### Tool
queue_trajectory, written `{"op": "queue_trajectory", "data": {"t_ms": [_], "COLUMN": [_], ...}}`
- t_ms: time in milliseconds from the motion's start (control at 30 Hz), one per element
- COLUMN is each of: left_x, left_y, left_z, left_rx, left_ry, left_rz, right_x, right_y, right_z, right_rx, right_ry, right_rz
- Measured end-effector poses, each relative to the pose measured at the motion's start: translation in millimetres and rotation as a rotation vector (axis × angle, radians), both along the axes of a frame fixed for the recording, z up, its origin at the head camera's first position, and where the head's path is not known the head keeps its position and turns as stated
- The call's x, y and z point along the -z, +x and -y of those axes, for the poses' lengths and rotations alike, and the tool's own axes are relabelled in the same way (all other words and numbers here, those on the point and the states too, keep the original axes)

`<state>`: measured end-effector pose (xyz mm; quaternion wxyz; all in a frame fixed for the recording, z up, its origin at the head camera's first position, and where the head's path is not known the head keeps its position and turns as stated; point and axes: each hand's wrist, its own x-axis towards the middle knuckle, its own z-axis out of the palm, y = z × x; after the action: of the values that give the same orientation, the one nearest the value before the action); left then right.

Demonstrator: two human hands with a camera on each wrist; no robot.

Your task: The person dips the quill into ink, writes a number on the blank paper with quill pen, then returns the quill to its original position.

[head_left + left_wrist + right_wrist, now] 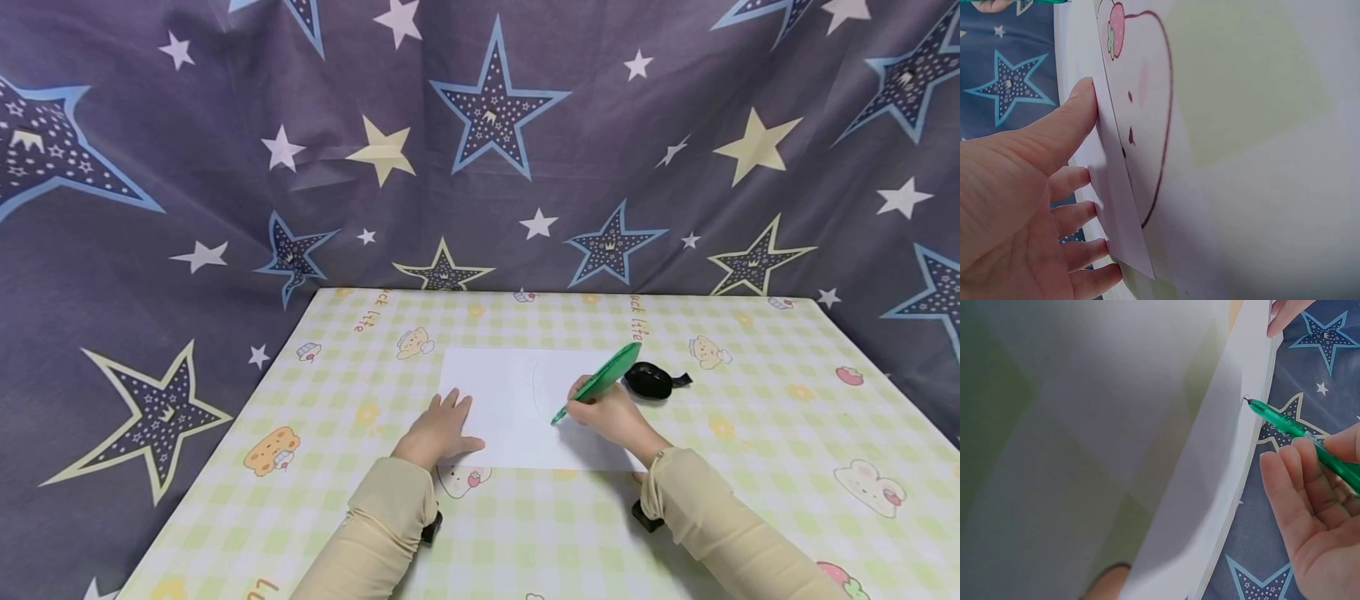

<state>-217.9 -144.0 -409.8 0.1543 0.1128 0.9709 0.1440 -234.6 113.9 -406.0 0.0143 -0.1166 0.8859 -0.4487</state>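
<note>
A white sheet of paper (pixel 495 400) lies on the table, with a faint curved line (pixel 534 392) drawn near its middle. My left hand (pixel 438 429) rests on the sheet's left part, fingers spread. In the left wrist view, the thumb (pixel 1075 112) and fingertips press on the paper near its edge. My right hand (pixel 613 415) pinches a green pen (pixel 611 372) with a wide, leaf-like upper end. The pen leans up to the right, its tip at the lower end of the curved line. In the right wrist view, the pen's dark point (pixel 1246 399) meets the paper.
Just right of the paper sits a rounded, glossy black object (pixel 648 381) with a short tail. A green-and-white checked cloth (pixel 772 433) with cartoon prints covers the table. Behind it hangs a dark curtain (pixel 330 75) with stars. Black wrist devices (pixel 431 528) show below the sleeves.
</note>
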Motion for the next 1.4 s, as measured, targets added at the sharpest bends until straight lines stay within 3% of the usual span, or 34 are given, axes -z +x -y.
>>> {"op": "queue_trajectory", "data": {"t_ms": [833,1400], "left_x": [-8.6,-6.3], "left_y": [5.0,4.0], "left_z": [-2.2,-1.4], "left_rx": [-0.005,-0.001], "left_ry": [0.015,0.017], "left_rz": [0.001,-0.003], "right_x": [0.1,-1.7], "right_y": [4.1,5.7], "right_z": [-16,-26], "right_rx": [0.026,0.024], "right_ry": [0.031,0.032], "right_rz": [-0.001,0.002]}}
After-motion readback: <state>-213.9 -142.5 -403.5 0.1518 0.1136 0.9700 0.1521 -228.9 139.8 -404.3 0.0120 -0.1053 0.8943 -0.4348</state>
